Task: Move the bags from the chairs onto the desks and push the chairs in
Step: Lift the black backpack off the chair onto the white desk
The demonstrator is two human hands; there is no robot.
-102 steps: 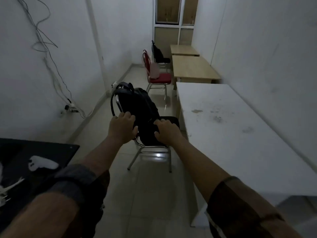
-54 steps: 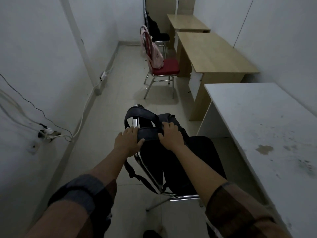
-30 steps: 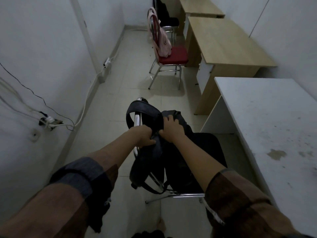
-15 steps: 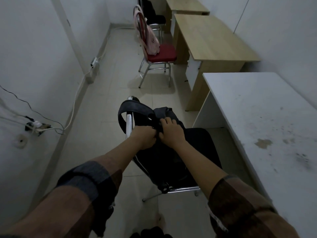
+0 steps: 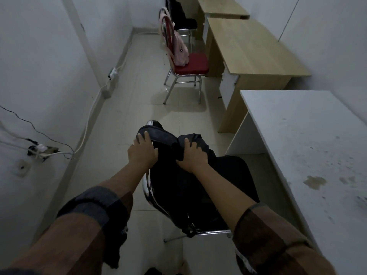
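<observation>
Black bag (image 5: 178,187) on near chair (image 5: 234,175) beside white bench (image 5: 309,139) — left hand (image 5: 142,151) fingers curled on strap, right hand (image 5: 191,155) grasping bag top. Pink bag (image 5: 179,48) on red chair (image 5: 193,64).

Hands (image 5: 142,151) (image 5: 190,155) on black backpack (image 5: 178,175)
</observation>
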